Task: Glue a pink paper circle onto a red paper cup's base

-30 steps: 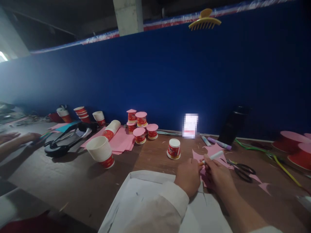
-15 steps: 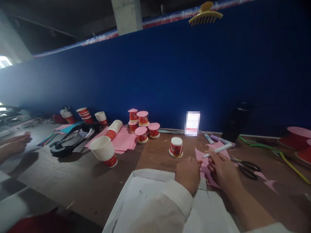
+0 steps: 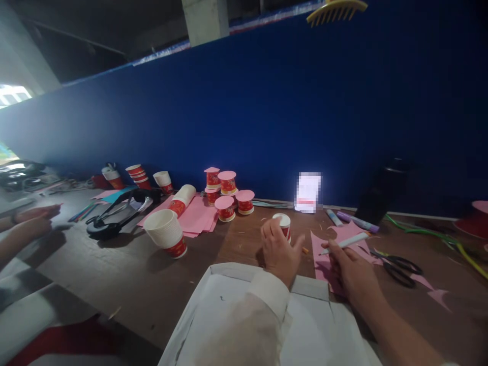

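Note:
My left hand is at the small red-and-white paper cup, which stands upside down on the brown table. Its fingers lie along the cup's left side and the thumb is spread away to the right. Whether the fingertips touch the cup is hard to see. In my right hand is a white marker, tip pointing left, held over a cut sheet of pink paper. Under my left forearm lies a white cardboard box lid.
Pink-topped red cups stand grouped behind, beside pink sheets and a stack of cups. Scissors, purple markers and a dark bottle are at right. Another person's hands are far left, near a black headset.
My left hand has left the edge of the pink paper, moved left and forward to the cup, and opened its fingers. My right hand still holds the marker.

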`<state>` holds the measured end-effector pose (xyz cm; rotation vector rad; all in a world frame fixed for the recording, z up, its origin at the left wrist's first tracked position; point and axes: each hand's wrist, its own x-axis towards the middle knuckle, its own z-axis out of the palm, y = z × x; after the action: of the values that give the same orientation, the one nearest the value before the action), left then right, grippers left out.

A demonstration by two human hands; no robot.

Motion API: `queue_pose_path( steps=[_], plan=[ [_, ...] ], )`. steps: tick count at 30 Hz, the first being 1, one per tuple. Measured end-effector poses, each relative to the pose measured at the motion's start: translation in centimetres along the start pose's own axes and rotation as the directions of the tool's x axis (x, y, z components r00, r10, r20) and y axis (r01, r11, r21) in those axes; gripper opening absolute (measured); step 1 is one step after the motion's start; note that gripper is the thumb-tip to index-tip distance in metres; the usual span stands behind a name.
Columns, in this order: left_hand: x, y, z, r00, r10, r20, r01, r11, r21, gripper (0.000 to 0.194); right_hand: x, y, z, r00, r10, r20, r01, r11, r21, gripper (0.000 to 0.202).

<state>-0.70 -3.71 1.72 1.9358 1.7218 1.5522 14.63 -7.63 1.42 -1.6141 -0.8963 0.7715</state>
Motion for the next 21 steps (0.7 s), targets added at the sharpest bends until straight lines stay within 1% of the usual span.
queue_pose_path(
  steps=[1, 2, 4, 6, 8, 11, 15, 19, 21],
  plan=[
    [0.4, -0.3, 0.3, 0.999, -0.04, 0.002, 0.04, 0.999, 0.001, 0.068, 0.0, 0.0, 0.0, 0.999, 0.036, 0.01, -0.036, 0.999, 0.012, 0.049],
    [0.8, -0.6, 0.5, 0.997, -0.078, 0.028, 0.078, 0.997, 0.004, 0.077, 0.0, 0.0, 0.0, 0.998, 0.059, 0.016, -0.059, 0.998, 0.021, 0.049],
    [1.3, -1.1, 1.0, 0.984, -0.156, 0.09, 0.156, 0.988, 0.011, 0.091, 0.0, -0.2, 0.1, 0.998, 0.063, 0.018, -0.063, 0.997, 0.041, 0.047],
    [1.6, -1.4, 1.3, 0.966, -0.213, 0.149, 0.214, 0.977, 0.012, 0.098, -0.3, -0.5, 0.3, 0.997, 0.068, 0.034, -0.071, 0.993, 0.09, 0.045],
    [1.7, -1.4, 1.3, 0.95, -0.241, 0.196, 0.245, 0.97, 0.004, 0.1, -0.6, -0.9, 0.5, 0.996, 0.066, 0.051, -0.073, 0.987, 0.143, 0.045],
    [1.9, -1.2, 1.2, 0.935, -0.264, 0.237, 0.275, 0.961, -0.014, 0.098, -0.8, -1.2, 0.6, 0.997, 0.05, 0.058, -0.059, 0.983, 0.171, 0.045],
    [2.3, -1.2, 1.1, 0.927, -0.289, 0.239, 0.305, 0.952, -0.031, 0.087, -0.7, -0.9, 0.4, 0.996, 0.063, 0.06, -0.072, 0.984, 0.162, 0.047],
    [2.4, -1.4, 1.3, 0.941, -0.284, 0.185, 0.295, 0.955, -0.039, 0.069, -0.5, -0.6, 0.0, 0.998, 0.038, 0.048, -0.045, 0.986, 0.16, 0.05],
    [2.2, -1.0, 1.1, 0.96, -0.239, 0.148, 0.25, 0.966, -0.063, 0.062, -0.5, -0.6, 0.0, 0.999, 0.012, 0.051, -0.022, 0.979, 0.204, 0.052]
  ],
)
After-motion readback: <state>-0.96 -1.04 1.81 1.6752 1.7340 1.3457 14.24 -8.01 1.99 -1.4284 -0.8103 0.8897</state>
